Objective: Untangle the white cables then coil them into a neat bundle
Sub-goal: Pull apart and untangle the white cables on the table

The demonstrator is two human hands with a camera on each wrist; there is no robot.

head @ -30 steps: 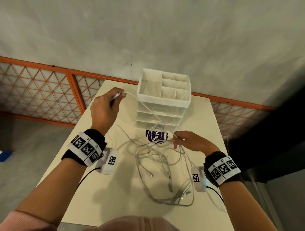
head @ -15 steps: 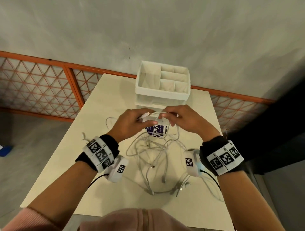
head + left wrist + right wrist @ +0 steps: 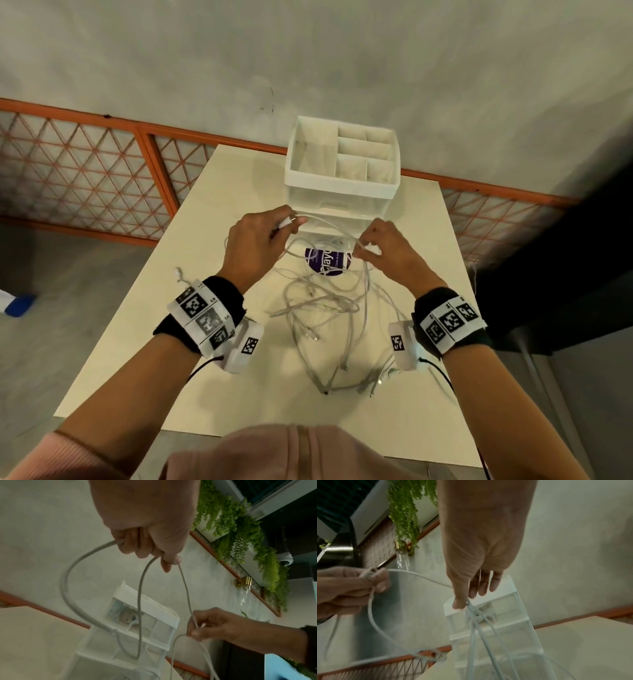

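Observation:
A tangle of white cables lies on the cream table, with loose plug ends near the front. My left hand is raised over the tangle and grips a white cable by its plug end; loops hang from its curled fingers. My right hand pinches the same cable between thumb and forefinger. The span between both hands arcs in front of the organiser. Several strands drop from the right pinch to the pile.
A white plastic organiser with open compartments and clear drawers stands at the table's far edge, just beyond my hands. A purple round sticker sits on the table beneath them. An orange lattice railing runs behind. One plug end lies at the left.
From one second ago the left hand came in from the far left to meet the right; since then both hands have drawn slightly apart, stretching a short span of cable between them.

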